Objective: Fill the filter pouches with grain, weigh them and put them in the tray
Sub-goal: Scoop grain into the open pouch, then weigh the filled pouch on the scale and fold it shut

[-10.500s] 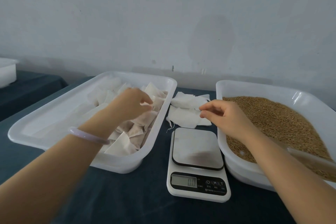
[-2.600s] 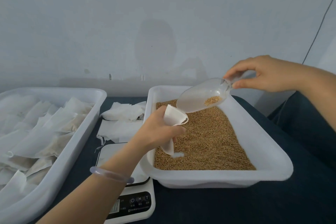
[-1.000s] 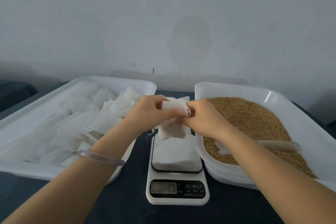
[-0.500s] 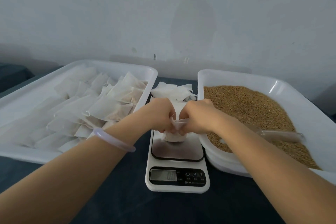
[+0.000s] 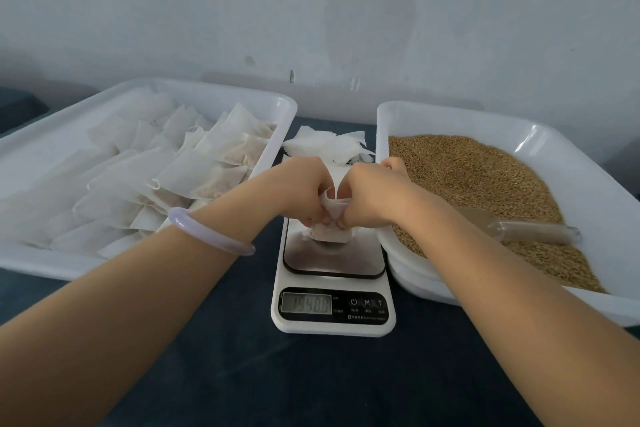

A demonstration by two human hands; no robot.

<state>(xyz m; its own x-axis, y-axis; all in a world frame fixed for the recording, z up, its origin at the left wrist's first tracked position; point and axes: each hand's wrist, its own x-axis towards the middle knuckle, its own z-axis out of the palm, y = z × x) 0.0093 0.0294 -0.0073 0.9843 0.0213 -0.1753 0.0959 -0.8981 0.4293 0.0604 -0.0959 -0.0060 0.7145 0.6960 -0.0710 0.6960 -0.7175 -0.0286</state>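
Filled pouch (image 5: 329, 234): now lowered onto the scale (image 5: 332, 263), top pinched by fingers of left hand (image 5: 301, 187) and right hand (image 5: 370, 191); display (image 5: 306, 304) no longer zero, so weighing begins.

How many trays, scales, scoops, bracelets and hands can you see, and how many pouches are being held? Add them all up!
trays: 2 (pouch tray, grain tray)
scale: 1
scoop: 1
bracelet: 1
hands: 2 (left hand, right hand)
filter pouch held in the hands: 1
Total: 8
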